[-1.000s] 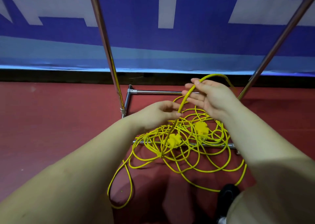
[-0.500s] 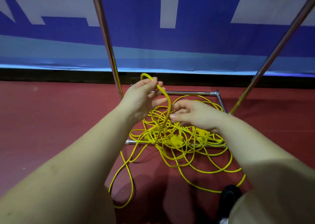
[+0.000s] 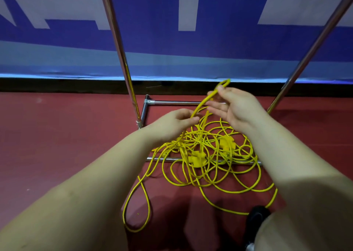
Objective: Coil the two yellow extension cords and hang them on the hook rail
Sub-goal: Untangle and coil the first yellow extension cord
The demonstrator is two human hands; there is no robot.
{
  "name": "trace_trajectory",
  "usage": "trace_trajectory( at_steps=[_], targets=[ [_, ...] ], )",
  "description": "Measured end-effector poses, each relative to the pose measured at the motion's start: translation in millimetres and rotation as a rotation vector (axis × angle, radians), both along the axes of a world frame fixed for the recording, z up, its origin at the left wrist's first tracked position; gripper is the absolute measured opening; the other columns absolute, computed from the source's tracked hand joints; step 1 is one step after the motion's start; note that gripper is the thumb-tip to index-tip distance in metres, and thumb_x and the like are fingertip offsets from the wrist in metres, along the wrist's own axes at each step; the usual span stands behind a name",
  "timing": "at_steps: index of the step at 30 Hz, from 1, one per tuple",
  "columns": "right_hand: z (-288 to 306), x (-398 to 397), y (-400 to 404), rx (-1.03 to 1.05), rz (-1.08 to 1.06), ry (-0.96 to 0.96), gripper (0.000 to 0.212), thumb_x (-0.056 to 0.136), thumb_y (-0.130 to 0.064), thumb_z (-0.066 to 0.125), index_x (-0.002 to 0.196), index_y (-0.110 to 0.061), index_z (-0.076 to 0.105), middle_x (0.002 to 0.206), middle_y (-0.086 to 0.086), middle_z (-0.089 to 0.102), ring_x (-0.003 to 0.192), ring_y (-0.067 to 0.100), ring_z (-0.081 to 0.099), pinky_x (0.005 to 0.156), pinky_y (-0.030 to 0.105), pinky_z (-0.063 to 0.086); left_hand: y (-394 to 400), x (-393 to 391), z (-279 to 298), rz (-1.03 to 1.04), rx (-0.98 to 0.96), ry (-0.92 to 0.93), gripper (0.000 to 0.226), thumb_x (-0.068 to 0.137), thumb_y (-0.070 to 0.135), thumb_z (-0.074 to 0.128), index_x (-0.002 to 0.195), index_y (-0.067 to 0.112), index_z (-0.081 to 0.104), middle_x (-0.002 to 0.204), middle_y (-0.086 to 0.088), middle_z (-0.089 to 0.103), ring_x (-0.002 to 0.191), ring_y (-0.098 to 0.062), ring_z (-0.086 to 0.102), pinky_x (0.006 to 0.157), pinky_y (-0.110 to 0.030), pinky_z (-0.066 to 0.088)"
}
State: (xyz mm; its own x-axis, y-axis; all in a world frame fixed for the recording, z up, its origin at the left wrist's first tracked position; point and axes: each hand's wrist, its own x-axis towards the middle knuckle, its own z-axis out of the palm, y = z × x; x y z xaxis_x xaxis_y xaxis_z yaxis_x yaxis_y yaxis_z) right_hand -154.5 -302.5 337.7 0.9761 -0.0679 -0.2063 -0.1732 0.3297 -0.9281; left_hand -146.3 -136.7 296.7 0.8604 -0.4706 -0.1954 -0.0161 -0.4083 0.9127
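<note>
The right hand (image 3: 236, 107) is raised above the pile, its thumb and forefinger pinching a narrow bend of yellow cord (image 3: 214, 96) whose rounded tip pokes up past the fingertips; the other fingers are spread loosely below. From that grip the thin, smooth, round strand slants down and left into the left hand (image 3: 175, 123), whose fingers curl around it with the thumb pressed on top. Below the left hand the strand drops straight into the tangled cords (image 3: 206, 155), a loose heap of overlapping loops lying on the dull red floor (image 3: 66, 136). Two chunky moulded yellow plugs (image 3: 197, 159) sit inside the heap, one near its middle and one to the right. One long loop trails out toward the lower left. The heap lies across the low base bars of a shiny chrome tube rack (image 3: 122, 56), whose two slim poles rise and splay outward. Behind stands a blue banner (image 3: 210, 41) with pale block shapes. A black shoe (image 3: 257, 215) shows at the lower right.
</note>
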Motion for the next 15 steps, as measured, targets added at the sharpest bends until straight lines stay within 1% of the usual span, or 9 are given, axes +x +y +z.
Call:
trace_trajectory(
  at_steps=[2, 3, 5, 6, 8, 10, 11, 13, 15],
  targets=[
    [3, 2, -5, 0.081, -0.065, -0.005, 0.017, 0.099, -0.019, 0.043, 0.086, -0.012, 0.051, 0.069, -0.003, 0.07, 0.055, 0.008, 0.068, 0.053, 0.021, 0.056, -1, 1, -1, -0.005, 0.012, -0.059, 0.014, 0.097, 0.017, 0.05, 0.102, 0.019, 0.063, 0.1, -0.006, 0.067, 0.096, -0.018, 0.059, 0.094, -0.036, 0.046],
    [4, 3, -6, 0.095, -0.074, -0.009, 0.017, 0.099, -0.02, 0.043, 0.087, -0.013, 0.052, 0.067, -0.005, 0.07, 0.057, 0.008, 0.068, 0.055, 0.021, 0.056, -2, 0, 1, 0.008, -0.043, -0.038, 0.017, 0.098, 0.012, 0.048, 0.096, 0.021, 0.062, 0.093, -0.005, 0.066, 0.092, -0.018, 0.06, 0.092, -0.038, 0.048],
    [5, 2, -7, 0.048, -0.033, -0.007, 0.015, 0.098, -0.025, 0.044, 0.092, -0.016, 0.054, 0.077, -0.002, 0.071, 0.066, 0.01, 0.07, 0.061, 0.024, 0.058, -3, 0, 6, 0.09, -0.23, 0.052, 0.021, 0.099, 0.008, 0.044, 0.092, 0.021, 0.059, 0.081, -0.001, 0.061, 0.079, -0.015, 0.061, 0.079, -0.033, 0.054],
    [3, 1, -6, -0.029, 0.021, 0.002, 0.012, 0.097, -0.027, 0.046, 0.095, -0.018, 0.054, 0.085, 0.001, 0.07, 0.072, 0.011, 0.07, 0.066, 0.026, 0.058, -3, 1, 11, 0.154, -0.324, 0.089, 0.02, 0.099, 0.008, 0.042, 0.092, 0.019, 0.058, 0.078, -0.001, 0.059, 0.073, -0.012, 0.062, 0.071, -0.028, 0.055],
    [-4, -5, -3, -0.272, 0.192, 0.027, 0.006, 0.093, -0.027, 0.051, 0.096, -0.023, 0.055, 0.097, 0.001, 0.066, 0.084, 0.012, 0.066, 0.076, 0.028, 0.054, 0, 6, 18, 0.287, -0.523, 0.175, 0.018, 0.099, 0.01, 0.042, 0.093, 0.016, 0.058, 0.076, 0.0, 0.06, 0.066, -0.008, 0.065, 0.06, -0.022, 0.055],
    [-15, -13, 4, -0.541, 0.393, 0.021, 0.007, 0.09, -0.025, 0.057, 0.097, -0.023, 0.057, 0.097, -0.003, 0.065, 0.091, 0.01, 0.062, 0.08, 0.025, 0.05, 3, 11, 23, 0.383, -0.727, 0.282, 0.016, 0.099, 0.01, 0.043, 0.094, 0.014, 0.058, 0.073, 0.002, 0.063, 0.064, -0.008, 0.068, 0.057, -0.022, 0.057],
    [-19, -15, 7, -0.627, 0.485, 0.011, 0.011, 0.089, -0.023, 0.059, 0.1, -0.022, 0.057, 0.097, -0.004, 0.065, 0.092, 0.009, 0.061, 0.079, 0.023, 0.049, 5, 12, 24, 0.416, -0.798, 0.318, 0.015, 0.098, 0.01, 0.044, 0.093, 0.013, 0.057, 0.072, 0.002, 0.064, 0.064, -0.009, 0.069, 0.058, -0.023, 0.058],
    [-25, -19, 11, -0.686, 0.593, -0.01, 0.01, 0.089, -0.016, 0.06, 0.098, -0.019, 0.058, 0.096, 0.0, 0.066, 0.09, 0.009, 0.059, 0.076, 0.019, 0.047, 6, 11, 25, 0.442, -0.851, 0.344, 0.013, 0.098, 0.01, 0.045, 0.092, 0.011, 0.056, 0.074, 0.001, 0.064, 0.066, -0.01, 0.07, 0.059, -0.025, 0.058],
    [-26, -18, 10, -0.732, 0.562, -0.054, 0.006, 0.089, -0.012, 0.06, 0.092, -0.016, 0.06, 0.096, 0.008, 0.069, 0.088, 0.014, 0.061, 0.077, 0.023, 0.048, 6, 9, 26, 0.429, -0.863, 0.351, 0.012, 0.098, 0.011, 0.045, 0.092, 0.011, 0.056, 0.079, 0.0, 0.064, 0.067, -0.011, 0.07, 0.062, -0.027, 0.058]
  ],
)
